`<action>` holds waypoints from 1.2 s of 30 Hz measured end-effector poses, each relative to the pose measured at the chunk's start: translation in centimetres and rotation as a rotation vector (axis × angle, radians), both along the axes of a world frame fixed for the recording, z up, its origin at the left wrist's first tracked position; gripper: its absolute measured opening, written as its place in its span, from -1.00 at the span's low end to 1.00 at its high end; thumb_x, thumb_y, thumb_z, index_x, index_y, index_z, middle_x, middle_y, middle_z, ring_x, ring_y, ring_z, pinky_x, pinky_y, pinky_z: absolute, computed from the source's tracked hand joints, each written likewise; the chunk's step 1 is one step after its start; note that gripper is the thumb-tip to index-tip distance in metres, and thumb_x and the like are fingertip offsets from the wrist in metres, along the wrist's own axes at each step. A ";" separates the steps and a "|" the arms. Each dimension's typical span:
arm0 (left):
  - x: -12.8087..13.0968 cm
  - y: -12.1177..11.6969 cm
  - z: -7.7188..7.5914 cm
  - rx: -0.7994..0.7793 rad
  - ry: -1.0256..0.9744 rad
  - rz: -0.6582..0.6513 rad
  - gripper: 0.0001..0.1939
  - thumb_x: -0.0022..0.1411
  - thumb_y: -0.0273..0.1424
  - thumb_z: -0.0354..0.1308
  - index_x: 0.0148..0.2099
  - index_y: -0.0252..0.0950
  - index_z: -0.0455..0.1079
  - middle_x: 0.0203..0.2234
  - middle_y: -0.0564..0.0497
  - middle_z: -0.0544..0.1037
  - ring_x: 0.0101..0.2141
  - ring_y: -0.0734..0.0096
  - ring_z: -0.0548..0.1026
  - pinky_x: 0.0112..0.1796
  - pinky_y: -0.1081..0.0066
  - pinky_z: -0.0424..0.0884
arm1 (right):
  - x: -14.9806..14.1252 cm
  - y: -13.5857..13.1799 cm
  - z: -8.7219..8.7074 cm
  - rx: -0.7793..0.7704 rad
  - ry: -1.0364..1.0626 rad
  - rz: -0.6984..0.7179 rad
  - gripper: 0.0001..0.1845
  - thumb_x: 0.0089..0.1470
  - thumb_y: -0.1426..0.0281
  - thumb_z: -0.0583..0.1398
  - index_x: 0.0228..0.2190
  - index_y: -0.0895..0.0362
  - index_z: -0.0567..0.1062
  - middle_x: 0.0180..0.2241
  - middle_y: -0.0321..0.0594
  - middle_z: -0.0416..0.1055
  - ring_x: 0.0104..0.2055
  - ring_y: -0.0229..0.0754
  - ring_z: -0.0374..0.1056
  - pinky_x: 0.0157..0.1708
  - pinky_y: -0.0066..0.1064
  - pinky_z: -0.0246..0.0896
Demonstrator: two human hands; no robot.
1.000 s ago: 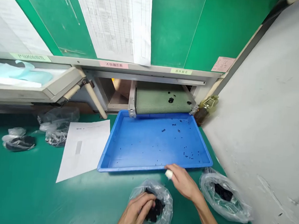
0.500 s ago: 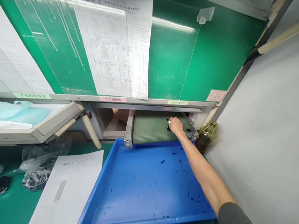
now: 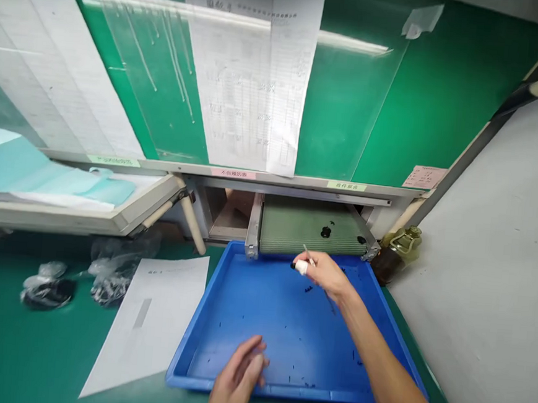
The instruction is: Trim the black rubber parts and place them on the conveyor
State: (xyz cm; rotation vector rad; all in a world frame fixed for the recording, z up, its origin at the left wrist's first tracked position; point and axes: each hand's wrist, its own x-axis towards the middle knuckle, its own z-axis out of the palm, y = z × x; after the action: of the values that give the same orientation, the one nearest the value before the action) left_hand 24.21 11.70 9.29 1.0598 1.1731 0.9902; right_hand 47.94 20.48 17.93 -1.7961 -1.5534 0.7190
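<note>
Pinching a black bit [image 3: 293,265] and thin stick [image 3: 308,253] in the right hand [image 3: 327,274], above the tray [image 3: 247,299], near the belt [image 3: 290,222]. Curling the left hand [image 3: 239,372] loosely around nothing, farther from the bit.

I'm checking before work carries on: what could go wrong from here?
The small black piece at the right hand's fingertips could slip and mix with the dark bits in the blue tray. The black part near the belt's front corner might drop in too.
</note>
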 end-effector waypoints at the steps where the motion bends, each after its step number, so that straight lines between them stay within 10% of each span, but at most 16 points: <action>1: 0.5 0.2 1.1 -0.005 -0.041 -0.017 -0.54 0.05 -0.09 0.23 -0.06 -0.24 0.47 -0.24 -0.09 0.60 -0.47 0.39 0.49 -0.28 0.37 0.46 | -1.7 -2.3 -0.4 -0.022 0.055 0.031 -0.79 0.12 0.33 0.12 -0.30 0.17 0.50 -0.53 -0.34 0.38 -0.56 -0.35 0.20 -0.58 -0.53 0.06; 7: 2.2 -1.0 3.4 0.096 -0.212 -0.142 -0.71 0.10 -0.27 0.26 -0.13 -0.25 0.52 -0.37 0.05 0.49 -0.48 0.53 0.40 -0.36 0.50 0.37 | -8.0 -11.7 -1.9 -0.055 0.539 0.058 -0.85 0.02 0.36 0.15 -0.40 0.17 0.49 -0.54 -0.33 0.36 -0.50 -0.32 0.21 -0.49 -0.50 0.10; 18: -1.3 -5.5 2.6 -0.067 -0.363 -0.151 -0.74 0.08 -0.35 0.30 -0.14 -0.29 0.49 -0.40 0.00 0.59 -0.37 0.46 0.49 -0.25 0.47 0.40 | -10.5 -21.1 -3.3 0.104 -0.036 0.101 -0.49 0.06 0.61 -0.07 0.01 0.07 0.34 -0.21 -0.19 0.45 -0.18 -0.18 0.38 -0.14 -0.33 0.26; 36: -2.4 -7.3 3.2 0.173 -0.092 -0.331 -0.80 0.11 -0.33 0.24 -0.20 -0.24 0.55 -0.32 0.01 0.49 -0.31 0.38 0.43 -0.25 0.45 0.36 | -11.8 -23.4 -2.9 0.223 -0.487 0.126 -0.60 0.07 0.62 -0.04 -0.12 0.12 0.41 -0.30 -0.12 0.45 -0.27 -0.09 0.36 -0.31 -0.33 0.21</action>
State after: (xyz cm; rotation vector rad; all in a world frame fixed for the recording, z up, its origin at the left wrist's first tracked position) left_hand 21.79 4.43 12.46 1.2835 0.8146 0.8784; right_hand 36.18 -2.88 15.04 -1.7962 -1.9850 0.1490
